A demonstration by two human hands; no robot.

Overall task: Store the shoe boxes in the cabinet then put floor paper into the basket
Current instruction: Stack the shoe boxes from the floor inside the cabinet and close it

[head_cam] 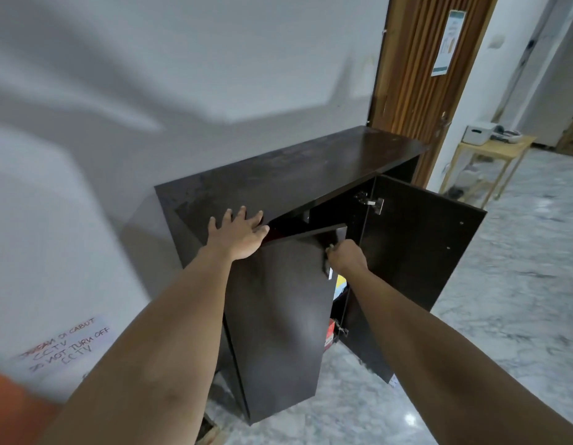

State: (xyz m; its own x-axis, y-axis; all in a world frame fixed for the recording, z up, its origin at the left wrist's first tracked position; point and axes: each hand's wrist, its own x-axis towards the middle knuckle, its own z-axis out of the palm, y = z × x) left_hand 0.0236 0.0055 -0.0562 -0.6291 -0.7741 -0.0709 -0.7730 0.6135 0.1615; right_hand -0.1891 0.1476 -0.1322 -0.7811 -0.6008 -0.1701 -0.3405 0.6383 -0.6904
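The left hand's (238, 234) fingers are straight and spread, lying flat on the front edge of the dark cabinet's (288, 170) top, palm down, with the forearm stretched forward. The right hand's (347, 256) fingers are curled round the metal handle (329, 263) at the free edge of the left door (278, 316), knuckles up, arm reaching in from the lower right. That door stands partly ajar; the right door (416, 255) is swung wide open. In the gap between them, low inside the cabinet, coloured shapes (334, 316) show, possibly shoe boxes, though too little is visible to be sure. The cabinet stands against a white wall (150, 91) on a marbled floor (519, 284).
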